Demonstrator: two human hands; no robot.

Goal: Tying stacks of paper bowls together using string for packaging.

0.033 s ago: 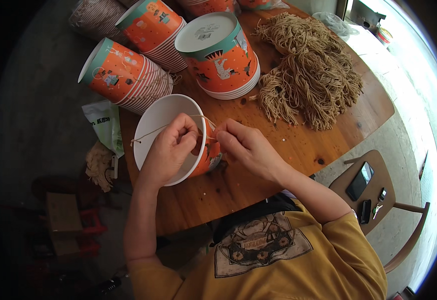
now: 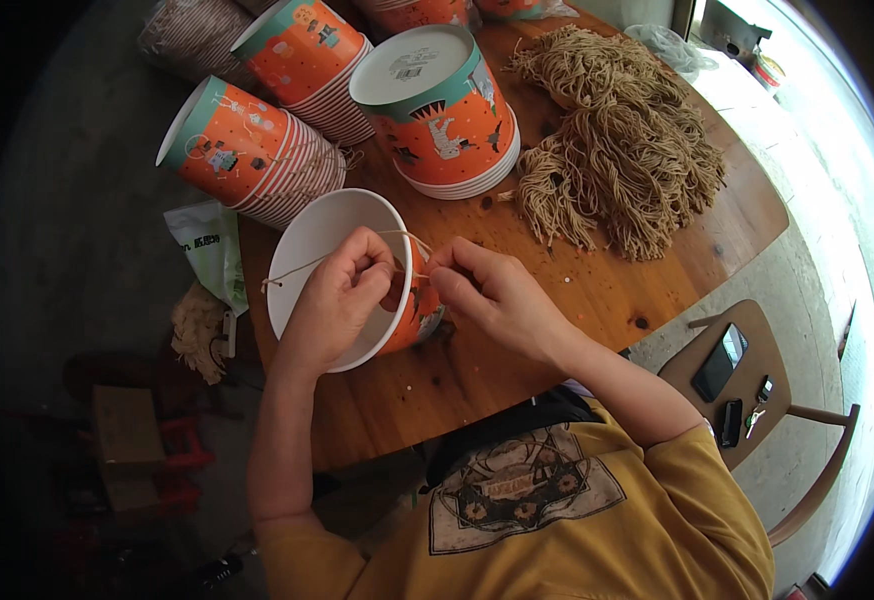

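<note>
A paper bucket, white inside and orange outside, lies tilted on the table with its mouth toward me. A thin tan cord runs from a knot at its left rim across the mouth to the right side. My left hand reaches into the mouth, its fingers curled and pinched at the inner right wall, apparently on the cord's end. Outside that wall, my right hand pinches the cord close to the rim. The fingertips partly hide where the cord passes through the wall.
Upside-down stacked buckets stand behind. More stacks lie tilted at the left. A heap of tan cords covers the table's right side. Left of the table hangs a white-green bag. A chair at right holds a phone and keys.
My right fingertips have shifted very slightly at the bucket's rim. Otherwise the hands, cord and bucket look the same.
</note>
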